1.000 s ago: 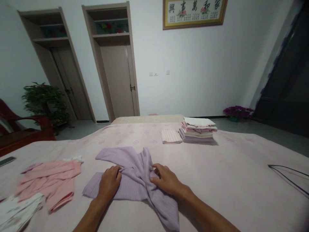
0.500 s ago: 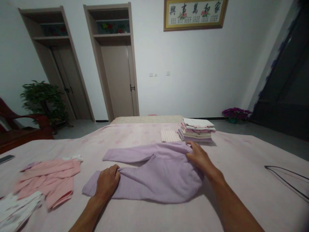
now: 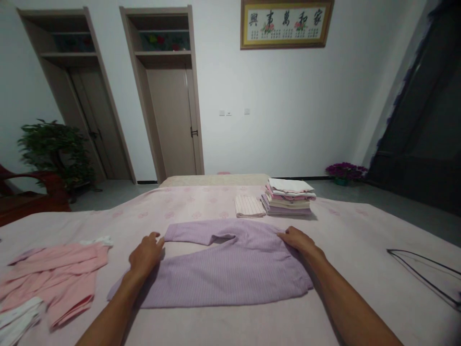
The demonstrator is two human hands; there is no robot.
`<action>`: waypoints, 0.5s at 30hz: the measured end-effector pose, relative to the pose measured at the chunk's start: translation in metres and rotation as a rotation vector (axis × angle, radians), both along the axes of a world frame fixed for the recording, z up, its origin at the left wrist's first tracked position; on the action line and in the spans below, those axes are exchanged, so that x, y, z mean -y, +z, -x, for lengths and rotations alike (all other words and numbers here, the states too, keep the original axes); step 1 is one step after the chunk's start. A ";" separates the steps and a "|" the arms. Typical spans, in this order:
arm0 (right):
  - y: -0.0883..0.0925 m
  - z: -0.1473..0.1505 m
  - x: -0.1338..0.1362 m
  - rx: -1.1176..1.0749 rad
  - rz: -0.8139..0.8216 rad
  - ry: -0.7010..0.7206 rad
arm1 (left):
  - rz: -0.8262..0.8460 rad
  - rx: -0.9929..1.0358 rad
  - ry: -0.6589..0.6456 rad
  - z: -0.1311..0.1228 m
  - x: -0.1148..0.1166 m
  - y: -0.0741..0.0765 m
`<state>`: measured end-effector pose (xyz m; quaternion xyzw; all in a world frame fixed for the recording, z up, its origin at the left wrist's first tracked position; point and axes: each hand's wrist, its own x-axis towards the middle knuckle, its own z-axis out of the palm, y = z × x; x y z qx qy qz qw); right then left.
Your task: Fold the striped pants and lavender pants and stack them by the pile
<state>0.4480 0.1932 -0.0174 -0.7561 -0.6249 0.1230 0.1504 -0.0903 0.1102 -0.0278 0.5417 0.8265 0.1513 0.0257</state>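
A pair of ribbed light purple trousers (image 3: 230, 274) lies spread on the pink bedspread, legs toward the left and waist toward the right. At the cuff of the far leg, my left hand (image 3: 147, 252) has its fingertips pinched on the corner, its forearm crossing over the near leg. My right hand (image 3: 300, 240) is closed on the far corner of the waist. The near leg lies flat, its cuff partly hidden under my left forearm. A small gap with a fold shows between the legs near the crotch.
Beyond the trousers stand a stack of folded clothes (image 3: 288, 198) and a folded striped cloth (image 3: 249, 206). Loose pink clothing (image 3: 61, 274) and a white printed garment (image 3: 21, 319) lie at left. A black wire hanger (image 3: 421, 274) rests on the pink bedspread (image 3: 353, 250) at right.
My left hand has moved from the near leg to the far leg's cuff. The near leg and waist now lie flatter. My right hand stays at the waist. The view has shifted slightly.
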 end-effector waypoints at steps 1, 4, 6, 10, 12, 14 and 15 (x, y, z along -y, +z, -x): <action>-0.003 0.003 -0.001 -0.002 0.031 0.008 | 0.012 0.028 0.027 0.004 -0.010 -0.001; -0.015 0.009 -0.002 -0.027 0.033 0.012 | 0.054 0.079 0.061 0.007 -0.034 -0.005; -0.023 0.011 -0.003 -0.057 -0.015 -0.010 | 0.067 0.100 0.048 0.005 -0.045 -0.006; -0.029 0.012 -0.005 -0.135 -0.056 -0.008 | 0.065 0.134 0.028 0.005 -0.061 0.001; -0.027 0.012 -0.005 -0.157 -0.093 0.001 | 0.023 0.123 0.035 0.012 -0.069 0.011; -0.023 0.012 -0.004 -0.174 -0.156 0.006 | -0.026 0.105 0.054 0.024 -0.077 0.022; -0.022 0.012 -0.004 -0.181 -0.190 0.008 | -0.047 0.096 0.065 0.031 -0.081 0.028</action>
